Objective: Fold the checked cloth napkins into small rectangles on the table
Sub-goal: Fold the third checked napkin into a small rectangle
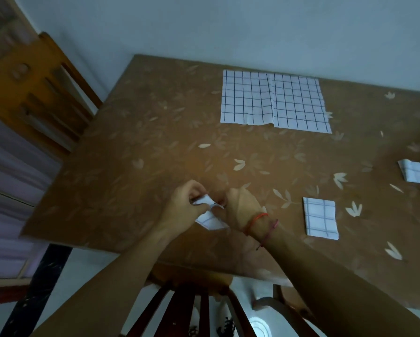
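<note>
Wooden chair (pixel 34 93) at far left beside table (pixel 131 166). Left hand (pixel 182 205) near front edge, fingers curled, pinching raised fold of small napkin (pixel 210 218). Right hand (pixel 240 205) just beside, fingertips closed on same napkin. Unfolded napkin (pixel 274 100) flat at far side. Folded napkin (pixel 321 218) right of hands. Another folded napkin (pixel 418 172) at right edge.
</note>
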